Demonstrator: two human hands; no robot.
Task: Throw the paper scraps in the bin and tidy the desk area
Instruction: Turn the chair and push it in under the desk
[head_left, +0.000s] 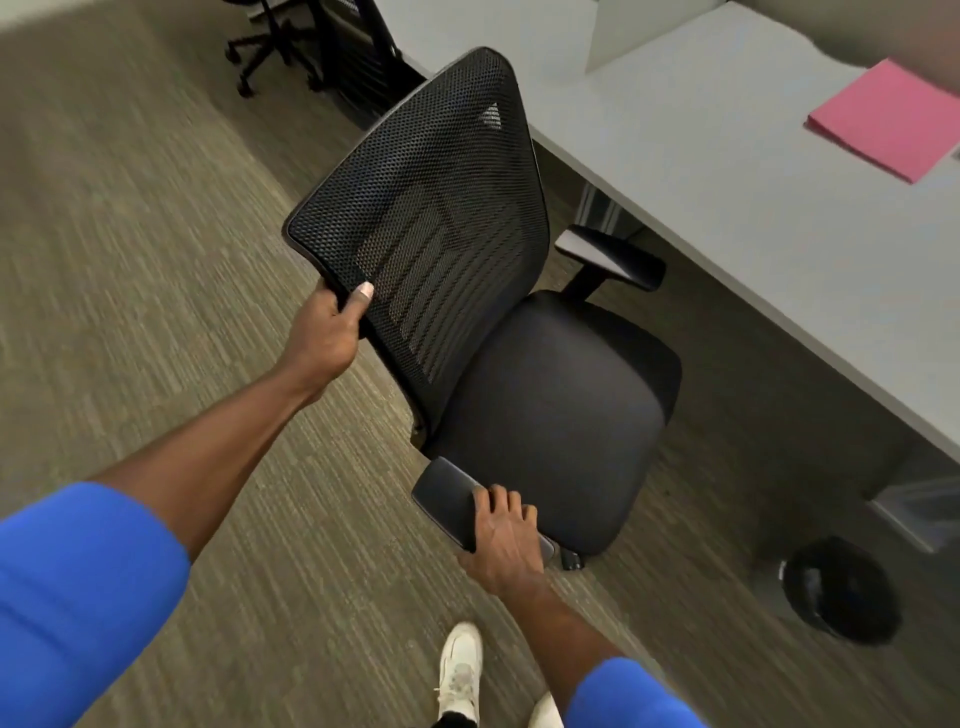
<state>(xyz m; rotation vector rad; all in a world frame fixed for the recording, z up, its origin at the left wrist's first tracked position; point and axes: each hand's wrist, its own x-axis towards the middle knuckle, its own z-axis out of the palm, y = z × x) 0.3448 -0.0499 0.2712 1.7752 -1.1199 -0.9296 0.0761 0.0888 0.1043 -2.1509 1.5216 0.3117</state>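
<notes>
Two hands: both on the chair (545, 415), so I'm on the tidy-the-desk step, not the scraps step.
desk (753, 218): grey, upper right; chair sits just beside its edge, seat angled toward the opening underneath.
chair: black mesh back, tilted in view; far armrest near the desk edge, not under it yet.
bin (839, 590): dark, on the floor lower right by the desk leg; contents too dark to tell.
folder (893, 117): pink, flat on the desk top right.
left hand (327, 338): closed on the outer edge of the chair back, thumb on the mesh.
right hand (506, 538): fingers wrapped over the near armrest (447, 493), gripping.
scraps: none visible on desk or floor; likely binned, cannot confirm.
next: my guess, roll the chair in under the desk; needs the seat squared to the opening and armrests clearing the desk edge.
</notes>
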